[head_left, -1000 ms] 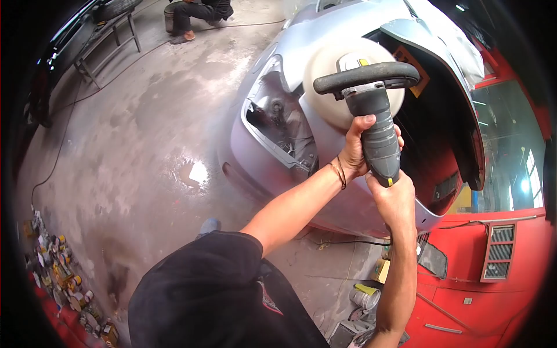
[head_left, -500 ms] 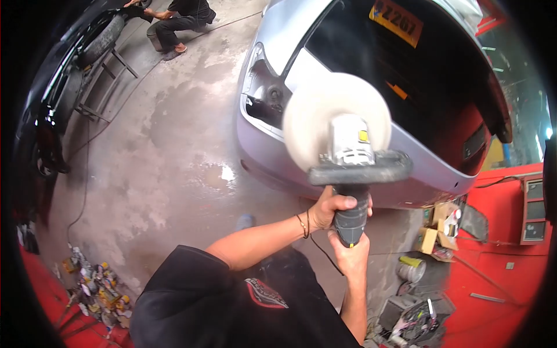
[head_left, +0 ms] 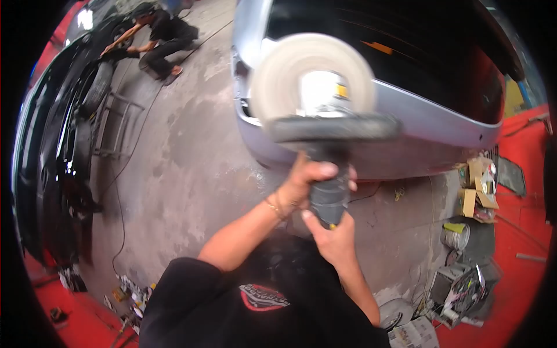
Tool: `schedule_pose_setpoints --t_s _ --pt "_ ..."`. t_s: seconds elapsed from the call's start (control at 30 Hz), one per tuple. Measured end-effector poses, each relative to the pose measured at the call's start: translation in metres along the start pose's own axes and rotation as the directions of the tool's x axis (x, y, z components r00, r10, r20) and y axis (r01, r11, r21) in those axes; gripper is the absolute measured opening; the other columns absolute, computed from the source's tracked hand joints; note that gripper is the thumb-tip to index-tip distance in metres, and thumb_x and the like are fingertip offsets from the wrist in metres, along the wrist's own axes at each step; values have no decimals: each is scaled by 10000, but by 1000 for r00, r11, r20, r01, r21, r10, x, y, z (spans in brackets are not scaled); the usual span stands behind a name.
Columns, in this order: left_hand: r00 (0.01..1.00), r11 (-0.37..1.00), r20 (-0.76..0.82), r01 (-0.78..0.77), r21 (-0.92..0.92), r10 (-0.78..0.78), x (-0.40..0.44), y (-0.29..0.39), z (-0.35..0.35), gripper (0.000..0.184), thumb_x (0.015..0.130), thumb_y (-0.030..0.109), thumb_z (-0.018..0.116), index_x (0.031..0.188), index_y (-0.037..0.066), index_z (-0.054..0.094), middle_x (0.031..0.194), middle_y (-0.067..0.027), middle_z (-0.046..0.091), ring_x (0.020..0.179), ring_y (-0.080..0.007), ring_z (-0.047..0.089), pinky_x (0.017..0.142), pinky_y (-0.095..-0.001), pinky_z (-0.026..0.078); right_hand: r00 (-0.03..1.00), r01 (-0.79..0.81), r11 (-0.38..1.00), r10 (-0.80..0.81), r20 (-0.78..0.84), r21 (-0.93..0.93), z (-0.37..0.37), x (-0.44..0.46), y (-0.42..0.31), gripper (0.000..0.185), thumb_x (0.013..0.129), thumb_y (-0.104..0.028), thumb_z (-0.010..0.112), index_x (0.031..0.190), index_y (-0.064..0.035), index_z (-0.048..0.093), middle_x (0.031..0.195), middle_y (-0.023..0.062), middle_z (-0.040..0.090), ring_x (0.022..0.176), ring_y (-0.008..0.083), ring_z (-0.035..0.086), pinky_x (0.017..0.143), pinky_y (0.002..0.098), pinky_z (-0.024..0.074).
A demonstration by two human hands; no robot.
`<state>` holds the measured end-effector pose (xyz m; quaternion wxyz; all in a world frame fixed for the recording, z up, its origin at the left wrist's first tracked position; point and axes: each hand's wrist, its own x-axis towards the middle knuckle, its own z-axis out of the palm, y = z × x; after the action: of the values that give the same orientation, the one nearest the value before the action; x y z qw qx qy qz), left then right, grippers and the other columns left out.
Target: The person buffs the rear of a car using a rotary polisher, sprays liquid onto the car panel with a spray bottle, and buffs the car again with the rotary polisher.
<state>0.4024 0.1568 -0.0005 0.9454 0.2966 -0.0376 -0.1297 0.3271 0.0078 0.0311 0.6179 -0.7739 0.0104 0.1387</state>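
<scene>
A car polisher [head_left: 329, 200] with a large round pale pad [head_left: 278, 75] is held out in front of me, pad end away from my body. My left hand [head_left: 303, 181] wraps round its black body, thumb on top. Farther back, my right hand [head_left: 335, 236] grips the rear end. A black loop handle [head_left: 336, 129] crosses the tool behind its head. Beyond it stands a silver-lilac car [head_left: 429, 110], its rear corner partly covered by the pad. Whether pad and paint touch is hidden.
At the upper left a person [head_left: 165, 37] in black crouches by a dark car [head_left: 46, 156]. A metal stand [head_left: 110, 130] and a cable [head_left: 119, 209] are on the floor. Cardboard boxes [head_left: 477, 191], a bucket [head_left: 455, 236] and clutter line the red wall [head_left: 522, 243].
My view has swung, so the polisher, both hands and the silver car appear higher in it. The polisher sits farther left in view. More of the crouching person and dark car shows.
</scene>
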Motion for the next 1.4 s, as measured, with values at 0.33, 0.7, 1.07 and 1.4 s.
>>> schedule_pose_setpoints --t_s 0.33,0.7,1.07,1.4 --pt "953 943 -95 -298 -146 287 -6 -3 7 795 914 595 727 1453 28 588 1102 -216 735 1008 -377 770 908 -480 677 955 -4 941 104 279 -338 -42 21 -45 577 906 -330 895 1353 -19 703 1169 244 807 1127 406 789 984 477 606" --pt "999 987 31 -26 -156 32 94 -184 141 718 910 453 765 1472 56 561 1196 -205 738 1100 -339 777 910 -476 671 996 -89 962 84 -31 -257 -256 -16 -8 378 916 -281 915 1102 9 762 921 91 789 839 169 756 760 352 597" --pt "963 943 126 198 266 -238 287 -293 259 509 868 366 899 1182 11 714 977 -79 749 796 -168 715 706 -351 593 929 -104 864 262 -263 494 -395 46 67 229 1004 -213 779 1120 -71 641 720 3 565 563 128 577 514 304 500" --pt "936 885 109 271 378 -334 297 -265 257 517 852 379 884 1168 7 716 957 -100 740 764 -185 709 697 -348 592 924 17 804 214 -316 594 -359 69 62 164 1027 -193 765 1062 -80 652 696 0 580 530 122 575 476 304 493"
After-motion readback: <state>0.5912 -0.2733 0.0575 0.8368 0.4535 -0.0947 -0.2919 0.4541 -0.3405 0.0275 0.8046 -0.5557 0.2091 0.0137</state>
